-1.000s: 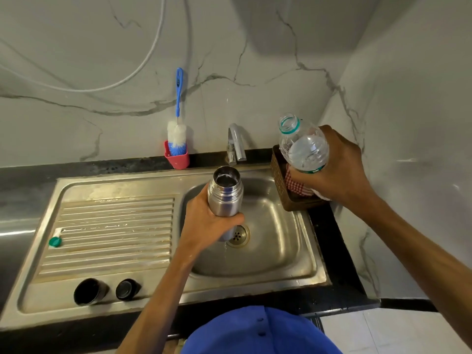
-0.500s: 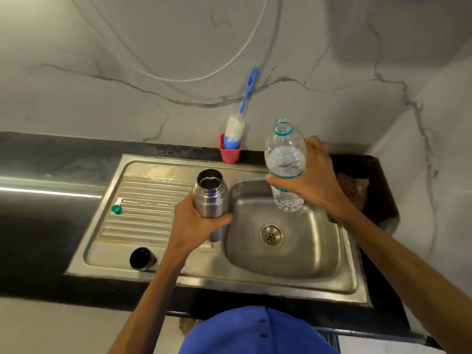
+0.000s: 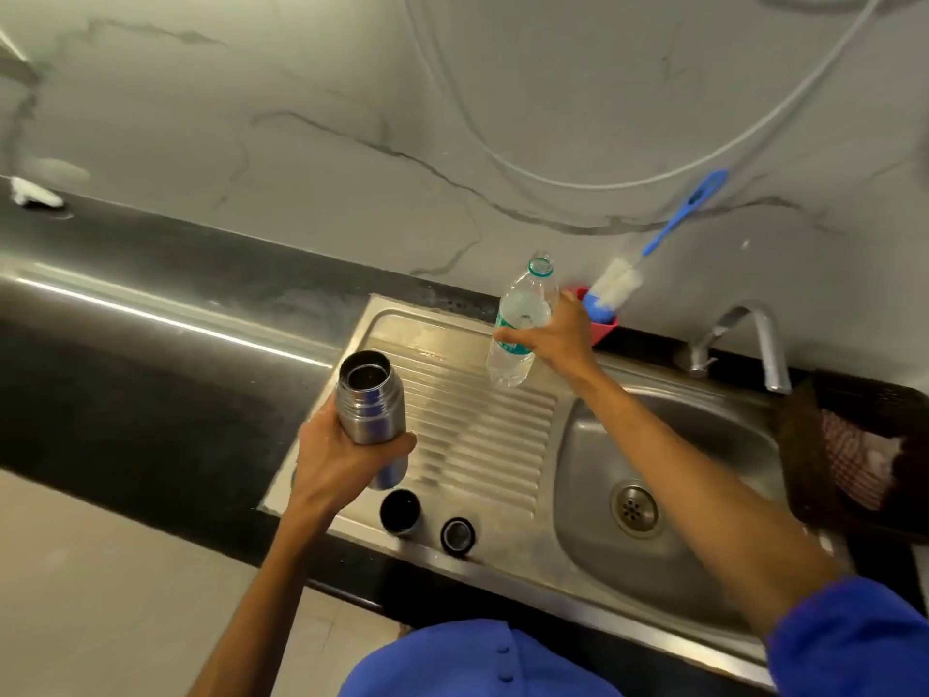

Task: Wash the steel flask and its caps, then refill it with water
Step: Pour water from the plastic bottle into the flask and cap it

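Note:
My left hand grips the open steel flask upright over the left edge of the drainboard. My right hand holds a clear plastic water bottle, uncapped and nearly upright, over the far part of the drainboard. Two dark flask caps lie on the drainboard's front edge: the larger cup cap and the smaller stopper to its right.
The sink basin with its drain lies to the right, under a steel tap. A blue bottle brush stands in a red holder by the wall. A dark basket with a checked cloth sits at far right. Black counter stretches left.
Both hands moved left, away from the basin: the flask now hangs over the drainboard's left edge and the bottle over its far part. The view swung left.

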